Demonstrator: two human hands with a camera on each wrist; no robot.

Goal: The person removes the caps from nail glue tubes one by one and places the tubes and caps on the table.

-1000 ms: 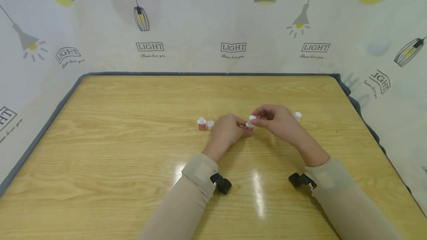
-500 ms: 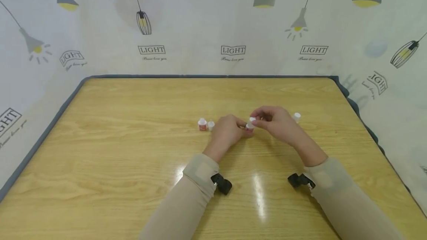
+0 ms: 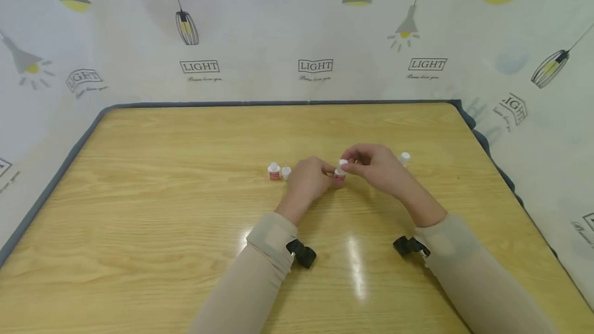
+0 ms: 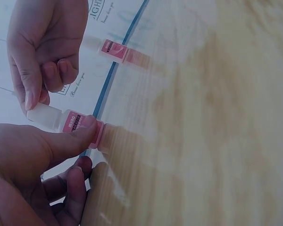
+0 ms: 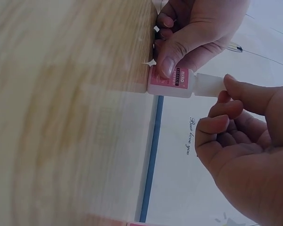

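A small white glue bottle with a pink label stands upright on the table. My left hand grips its body between thumb and fingers, low down. On the bottle's neck sits a white cap, and the thumb and fingertip of my right hand pinch its top. The right hand's other fingers are curled clear of the bottle. Left of my left hand stands a second pink-labelled bottle, with a small white piece, likely a cap, beside it.
Behind my right hand stands another glue bottle, its white top showing in the head view. The wooden table has a dark edge strip at its far side, against a wall printed with lamps.
The head view shifts slightly. Both hands stay at the same bottle, the left on its body and the right pinching the cap; the other bottles stay where they were.
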